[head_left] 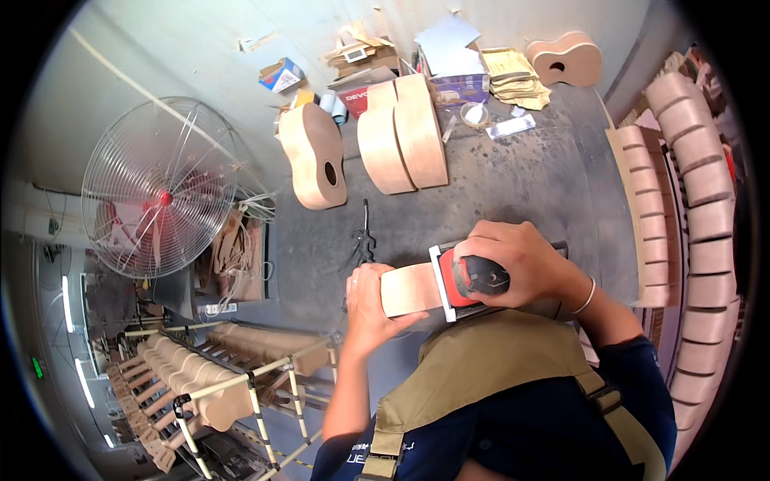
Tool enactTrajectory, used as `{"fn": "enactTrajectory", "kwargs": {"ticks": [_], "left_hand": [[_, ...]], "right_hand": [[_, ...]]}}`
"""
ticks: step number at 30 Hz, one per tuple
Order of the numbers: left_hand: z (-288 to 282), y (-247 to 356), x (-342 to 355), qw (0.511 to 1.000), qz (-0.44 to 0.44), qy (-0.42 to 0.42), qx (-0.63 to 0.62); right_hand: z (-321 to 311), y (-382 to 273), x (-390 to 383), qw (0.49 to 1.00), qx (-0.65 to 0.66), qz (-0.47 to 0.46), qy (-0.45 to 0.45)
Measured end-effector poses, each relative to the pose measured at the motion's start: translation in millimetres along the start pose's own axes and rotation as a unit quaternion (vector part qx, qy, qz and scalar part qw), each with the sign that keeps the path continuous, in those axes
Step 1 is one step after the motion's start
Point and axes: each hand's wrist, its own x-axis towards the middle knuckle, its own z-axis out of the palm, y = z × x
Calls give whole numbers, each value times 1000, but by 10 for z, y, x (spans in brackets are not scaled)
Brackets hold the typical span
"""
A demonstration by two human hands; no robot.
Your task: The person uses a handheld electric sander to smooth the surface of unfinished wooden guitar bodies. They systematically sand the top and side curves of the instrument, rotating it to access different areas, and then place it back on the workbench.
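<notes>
At the near edge of a dark surface (pixel 513 180), a curved, pale wooden body (pixel 411 290) lies between the person's hands. The left grip (pixel 366 303) clasps its left end, fingers and thumb spread around it. The right grip (pixel 523 260) is wrapped over a red-and-black handheld tool (pixel 459 280), which covers the body's right part.

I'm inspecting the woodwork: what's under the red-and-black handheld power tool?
A pale, curved wooden piece, held by the left hand, runs up to the power tool. What lies directly beneath cannot be seen; the tool and right hand cover it.
</notes>
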Motion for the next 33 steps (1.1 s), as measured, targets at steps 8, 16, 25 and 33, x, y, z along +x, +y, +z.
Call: {"fn": "enactTrajectory", "kwargs": {"ticks": [8, 16, 25, 33], "left_hand": [[26, -91, -69, 1000, 4, 19, -12], [20, -26, -97, 999, -19, 25, -26], [0, 88, -82, 1000, -7, 15, 3], [-18, 168, -55, 1000, 3, 0, 28]], "right_hand": [[35, -66, 5, 1000, 13, -2, -4], [45, -30, 18, 999, -5, -29, -19], [55, 39, 31, 997, -17, -77, -19], [28, 138, 39, 995, -13, -94, -35]]}}
